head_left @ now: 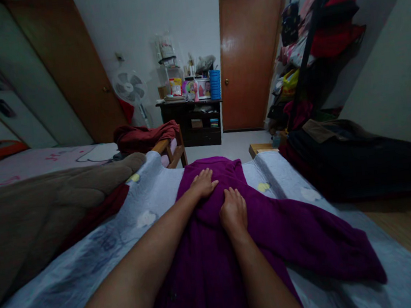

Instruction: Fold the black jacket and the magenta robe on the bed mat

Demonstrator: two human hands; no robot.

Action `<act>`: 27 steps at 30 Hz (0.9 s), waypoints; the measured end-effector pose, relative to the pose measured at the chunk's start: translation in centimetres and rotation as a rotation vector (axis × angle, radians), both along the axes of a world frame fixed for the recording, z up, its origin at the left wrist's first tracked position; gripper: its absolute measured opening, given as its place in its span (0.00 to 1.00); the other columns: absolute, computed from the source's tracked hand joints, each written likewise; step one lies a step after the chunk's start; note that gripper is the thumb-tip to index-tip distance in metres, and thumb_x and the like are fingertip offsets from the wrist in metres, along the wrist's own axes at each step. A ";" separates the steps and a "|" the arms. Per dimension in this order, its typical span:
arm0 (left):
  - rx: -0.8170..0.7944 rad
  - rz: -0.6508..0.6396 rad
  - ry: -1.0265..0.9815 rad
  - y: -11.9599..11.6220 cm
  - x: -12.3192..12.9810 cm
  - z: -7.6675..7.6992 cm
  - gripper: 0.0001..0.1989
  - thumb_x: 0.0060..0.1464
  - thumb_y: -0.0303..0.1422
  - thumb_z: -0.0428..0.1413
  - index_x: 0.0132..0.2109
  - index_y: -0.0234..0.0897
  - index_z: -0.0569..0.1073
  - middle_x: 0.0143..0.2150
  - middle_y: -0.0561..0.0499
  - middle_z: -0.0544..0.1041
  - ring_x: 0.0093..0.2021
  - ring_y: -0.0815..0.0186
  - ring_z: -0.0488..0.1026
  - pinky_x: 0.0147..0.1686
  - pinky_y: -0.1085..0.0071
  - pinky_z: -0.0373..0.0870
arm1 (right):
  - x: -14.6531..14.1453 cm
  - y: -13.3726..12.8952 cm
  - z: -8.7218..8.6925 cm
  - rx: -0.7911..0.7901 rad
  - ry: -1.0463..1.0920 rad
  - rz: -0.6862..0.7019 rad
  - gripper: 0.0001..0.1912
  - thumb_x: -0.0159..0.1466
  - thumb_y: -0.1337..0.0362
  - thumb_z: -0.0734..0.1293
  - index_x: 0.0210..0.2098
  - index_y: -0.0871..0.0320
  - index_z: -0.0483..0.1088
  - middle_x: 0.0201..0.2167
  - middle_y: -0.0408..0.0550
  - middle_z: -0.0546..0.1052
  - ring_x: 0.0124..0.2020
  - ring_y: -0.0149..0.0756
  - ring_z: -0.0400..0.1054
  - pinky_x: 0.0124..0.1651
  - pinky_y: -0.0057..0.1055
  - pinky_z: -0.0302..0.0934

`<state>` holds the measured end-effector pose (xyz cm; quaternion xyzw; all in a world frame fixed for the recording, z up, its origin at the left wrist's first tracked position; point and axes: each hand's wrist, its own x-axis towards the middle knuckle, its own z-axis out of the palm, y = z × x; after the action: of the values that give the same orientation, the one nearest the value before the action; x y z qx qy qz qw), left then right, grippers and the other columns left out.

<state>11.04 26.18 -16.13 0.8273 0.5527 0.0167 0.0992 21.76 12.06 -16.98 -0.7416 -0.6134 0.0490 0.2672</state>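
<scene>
A purple coat (216,251) lies spread on the bed in front of me, one sleeve (311,231) stretched out to the right. Its other sleeve is not plainly visible. My left hand (204,183) rests on the upper part of the coat, palm down with the fingers apart. Closer to me and a little to the right, my right hand (233,211) presses on the cloth near the base of the outstretched sleeve. Its fingers point forward, slightly bent, with no cloth visibly pinched in them. A small dark button (173,294) shows beside my left forearm.
Under the coat is a light blue-grey patterned sheet (147,195). A brown blanket (59,205) is heaped at left, and dark folded clothes (361,156) are stacked at right. Beyond the bed are a wooden rail (170,150), a black cabinet (202,129) and a fan (130,88).
</scene>
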 end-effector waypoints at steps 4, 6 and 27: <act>-0.102 -0.141 -0.023 -1.3 1.5 -0.1 0.29 0.65 0.48 0.34 0.68 0.45 0.52 0.72 0.49 0.47 0.71 0.56 0.39 0.65 0.51 0.43 | 0.1 0.0 0.3 -0.016 0.022 0.005 0.27 0.65 0.73 0.51 0.61 0.64 0.64 0.62 0.56 0.65 0.66 0.44 0.50 0.64 0.40 0.44; -0.126 -0.153 -0.020 -1.3 1.7 0.0 0.28 0.65 0.49 0.34 0.67 0.47 0.54 0.72 0.50 0.47 0.71 0.55 0.38 0.65 0.49 0.42 | 0.1 0.0 0.3 -0.021 0.032 -0.001 0.27 0.64 0.73 0.51 0.61 0.64 0.64 0.62 0.55 0.65 0.66 0.43 0.51 0.64 0.39 0.44; -0.109 -0.044 -0.076 -6.6 -1.0 3.3 0.29 0.65 0.45 0.34 0.68 0.39 0.52 0.71 0.46 0.50 0.71 0.58 0.45 0.65 0.52 0.46 | 1.2 0.6 0.3 0.091 0.182 -0.057 0.27 0.62 0.75 0.50 0.58 0.70 0.65 0.58 0.60 0.69 0.61 0.41 0.58 0.63 0.35 0.48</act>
<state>10.09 19.62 -12.81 0.8314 0.5303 0.0156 0.1654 22.92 12.70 -16.65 -0.7382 -0.5670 0.0806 0.3565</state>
